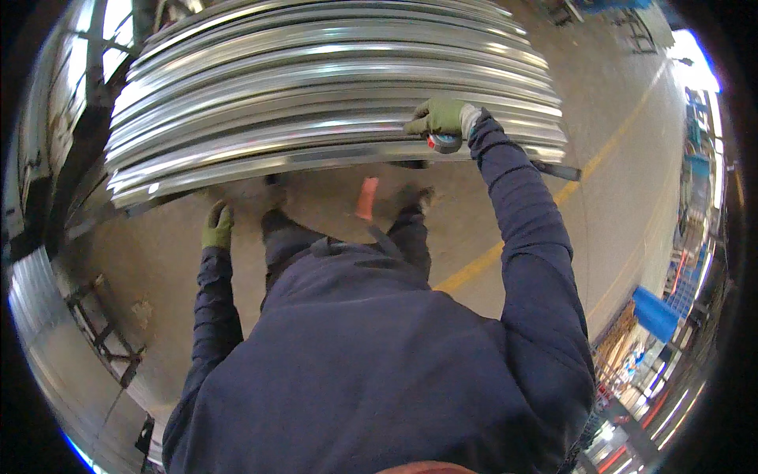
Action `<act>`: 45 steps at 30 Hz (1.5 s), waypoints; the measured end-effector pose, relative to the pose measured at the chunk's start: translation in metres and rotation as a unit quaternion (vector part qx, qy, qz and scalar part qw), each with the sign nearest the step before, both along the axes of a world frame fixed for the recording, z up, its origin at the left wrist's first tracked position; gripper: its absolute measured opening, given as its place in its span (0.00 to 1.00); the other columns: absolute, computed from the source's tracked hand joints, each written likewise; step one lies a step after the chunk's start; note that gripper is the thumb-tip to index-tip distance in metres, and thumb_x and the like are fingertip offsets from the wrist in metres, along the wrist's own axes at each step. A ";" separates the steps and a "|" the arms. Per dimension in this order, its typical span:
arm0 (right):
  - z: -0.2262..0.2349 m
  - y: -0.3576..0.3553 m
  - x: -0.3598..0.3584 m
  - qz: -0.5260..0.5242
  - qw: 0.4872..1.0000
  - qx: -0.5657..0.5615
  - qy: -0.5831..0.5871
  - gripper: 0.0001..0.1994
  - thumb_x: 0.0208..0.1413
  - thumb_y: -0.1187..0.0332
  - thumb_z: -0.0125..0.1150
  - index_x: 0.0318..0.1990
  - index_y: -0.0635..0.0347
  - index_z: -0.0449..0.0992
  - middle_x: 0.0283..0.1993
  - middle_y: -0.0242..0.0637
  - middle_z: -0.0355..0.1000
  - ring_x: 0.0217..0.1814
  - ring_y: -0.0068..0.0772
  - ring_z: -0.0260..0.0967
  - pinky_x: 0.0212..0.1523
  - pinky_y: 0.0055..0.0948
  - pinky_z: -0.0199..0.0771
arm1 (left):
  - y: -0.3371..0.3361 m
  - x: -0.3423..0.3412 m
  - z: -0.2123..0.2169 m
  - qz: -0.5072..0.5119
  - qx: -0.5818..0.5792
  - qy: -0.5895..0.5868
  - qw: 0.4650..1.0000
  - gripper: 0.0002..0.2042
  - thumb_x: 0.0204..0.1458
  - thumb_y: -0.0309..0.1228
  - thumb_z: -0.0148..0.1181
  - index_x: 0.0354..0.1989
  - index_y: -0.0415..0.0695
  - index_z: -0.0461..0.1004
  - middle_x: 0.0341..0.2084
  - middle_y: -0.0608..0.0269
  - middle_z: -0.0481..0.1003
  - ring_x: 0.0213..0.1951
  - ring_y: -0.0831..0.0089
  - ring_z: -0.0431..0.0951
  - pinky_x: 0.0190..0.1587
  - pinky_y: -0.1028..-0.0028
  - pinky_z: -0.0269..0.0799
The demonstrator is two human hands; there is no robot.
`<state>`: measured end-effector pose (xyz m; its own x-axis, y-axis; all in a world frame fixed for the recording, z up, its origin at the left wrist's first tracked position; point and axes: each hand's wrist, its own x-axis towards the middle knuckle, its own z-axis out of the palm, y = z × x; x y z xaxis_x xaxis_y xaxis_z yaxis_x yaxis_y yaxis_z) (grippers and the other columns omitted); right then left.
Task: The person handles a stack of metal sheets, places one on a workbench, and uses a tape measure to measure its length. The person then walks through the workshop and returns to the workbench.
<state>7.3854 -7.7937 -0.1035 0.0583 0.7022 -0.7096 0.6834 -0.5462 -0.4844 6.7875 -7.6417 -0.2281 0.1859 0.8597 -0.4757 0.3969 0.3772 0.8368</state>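
Right hand (439, 117) gripping tape roll (444, 143) against stacked steel profiles (332, 87); left hand (217, 227) hanging loosely curled, holding nothing. Profiles likely heavy, stiff, slippery, sharp-edged; gripping under front edge.

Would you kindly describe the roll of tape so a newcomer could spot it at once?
Find the big stack of shiny metal profiles across the top. At its near edge rests the green-gloved right hand, and the roll of tape sits just beneath it: small, round and grey, unlike the long straight metal.
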 end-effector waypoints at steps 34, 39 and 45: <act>-0.126 -0.387 0.551 -0.029 0.998 -0.053 0.025 0.24 0.54 0.46 0.68 0.42 0.60 0.84 0.41 0.47 0.82 0.45 0.46 0.79 0.47 0.43 0.74 | -0.485 0.373 0.000 0.017 -0.240 0.142 0.960 0.20 0.60 0.37 0.66 0.59 0.45 0.75 0.38 0.63 0.79 0.32 0.74 0.77 0.33 0.72 0.73; -0.140 -0.391 0.559 -0.044 0.996 -0.017 0.074 0.20 0.55 0.49 0.68 0.40 0.60 0.84 0.35 0.44 0.81 0.39 0.41 0.78 0.43 0.40 0.74 | -0.484 0.420 0.035 0.060 -0.231 0.227 0.944 0.21 0.59 0.40 0.67 0.58 0.46 0.76 0.39 0.63 0.80 0.33 0.75 0.77 0.31 0.75 0.70; -0.149 -0.394 0.564 -0.048 0.994 -0.019 0.092 0.20 0.55 0.50 0.69 0.42 0.58 0.85 0.36 0.44 0.82 0.39 0.44 0.79 0.42 0.42 0.75 | -0.496 0.468 0.052 0.053 -0.217 0.213 0.951 0.22 0.59 0.40 0.67 0.59 0.45 0.76 0.41 0.63 0.81 0.34 0.76 0.78 0.34 0.76 0.70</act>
<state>7.9499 -8.1872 -0.2526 -0.0104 0.6719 -0.7406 0.5293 -0.6246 -0.5742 7.2554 -8.1379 -0.1757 -0.1796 0.5677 -0.8034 0.6049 0.7078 0.3649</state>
